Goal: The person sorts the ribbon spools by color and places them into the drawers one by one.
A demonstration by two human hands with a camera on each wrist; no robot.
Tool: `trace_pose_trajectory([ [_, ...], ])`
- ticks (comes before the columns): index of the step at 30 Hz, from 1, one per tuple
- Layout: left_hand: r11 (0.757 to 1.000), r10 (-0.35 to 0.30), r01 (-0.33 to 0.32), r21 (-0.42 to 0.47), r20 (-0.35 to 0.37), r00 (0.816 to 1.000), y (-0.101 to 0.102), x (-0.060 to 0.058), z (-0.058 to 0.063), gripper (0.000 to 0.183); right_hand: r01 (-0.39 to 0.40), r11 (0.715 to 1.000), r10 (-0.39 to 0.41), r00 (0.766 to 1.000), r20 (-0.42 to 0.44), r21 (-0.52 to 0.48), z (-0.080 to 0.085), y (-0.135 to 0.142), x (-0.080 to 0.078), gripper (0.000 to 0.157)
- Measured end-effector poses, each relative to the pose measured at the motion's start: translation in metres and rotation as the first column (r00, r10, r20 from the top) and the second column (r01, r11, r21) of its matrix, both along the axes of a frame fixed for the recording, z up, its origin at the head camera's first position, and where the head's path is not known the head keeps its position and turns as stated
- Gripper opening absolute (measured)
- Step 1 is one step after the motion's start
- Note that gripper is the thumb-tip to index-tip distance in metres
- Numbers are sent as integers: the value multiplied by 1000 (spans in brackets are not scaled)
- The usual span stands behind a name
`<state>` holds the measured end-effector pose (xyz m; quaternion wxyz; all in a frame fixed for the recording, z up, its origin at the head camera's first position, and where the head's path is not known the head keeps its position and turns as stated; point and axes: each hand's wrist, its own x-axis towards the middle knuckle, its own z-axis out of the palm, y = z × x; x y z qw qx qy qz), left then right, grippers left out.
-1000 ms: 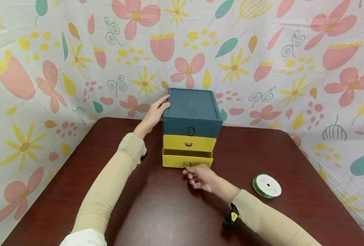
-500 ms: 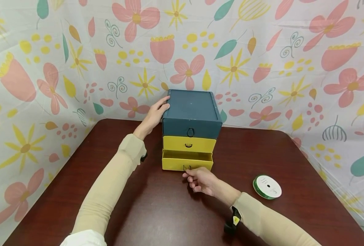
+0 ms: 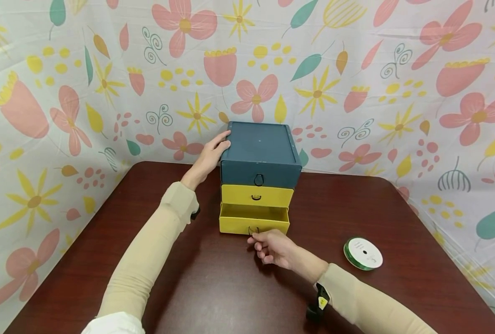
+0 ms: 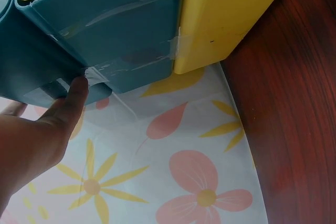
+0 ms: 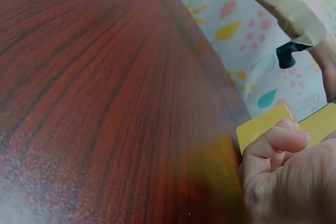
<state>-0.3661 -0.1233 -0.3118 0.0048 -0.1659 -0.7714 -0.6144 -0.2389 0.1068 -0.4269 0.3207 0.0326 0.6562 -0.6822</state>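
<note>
A small chest of drawers (image 3: 261, 141), blue on top with two yellow drawers below, stands at the back of the table. My left hand (image 3: 207, 157) rests on its upper left edge; in the left wrist view a finger (image 4: 79, 93) lies extended against the blue side. The bottom yellow drawer (image 3: 232, 225) is pulled partway out. With thumb and fingers, my right hand (image 3: 276, 249) pinches the thin dark loop handle (image 3: 250, 230) on that drawer's front. The middle drawer (image 3: 237, 195) is closed, as is the blue top drawer (image 3: 239, 173).
A spool of green ribbon (image 3: 363, 253) with a white label lies flat on the dark wooden table (image 3: 205, 287), right of my right hand. A flower-patterned cloth (image 3: 343, 69) hangs close behind the chest and along both sides.
The bottom drawer has come out a little farther toward me, and my right hand has moved back with it. The left hand stays at the chest's edge.
</note>
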Motion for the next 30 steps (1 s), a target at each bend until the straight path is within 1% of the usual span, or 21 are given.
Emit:
trace_pose_trajectory([
  [11,1000,-7,7,-4,16,1000,0,0,1,51,-20,1000,20,1000,5,8,2,0,5,26],
  [13,1000,-17,17,1,26,1000,-1,1,3,52,-20,1000,20,1000,9,10,2,1,6,26],
  [16,1000,-27,27,-3,42,999,0,10,12,52,-16,1000,16,1000,9,15,2,1,7,26],
  [17,1000,-27,27,-3,41,999,0,10,12,52,-15,1000,15,1000,10,17,2,1,8,26],
  [20,1000,-20,20,-12,34,999,0,8,10,52,-18,1000,18,1000,8,19,3,1,9,27],
  [23,1000,-20,20,-6,31,999,-1,2,6,52,-26,1000,26,1000,7,15,3,2,11,27],
  [27,1000,-28,27,14,51,998,-1,2,6,52,-34,999,34,999,11,5,2,4,14,26],
  [30,1000,-21,20,23,48,999,0,-1,2,52,-41,999,41,999,13,2,1,5,15,25],
])
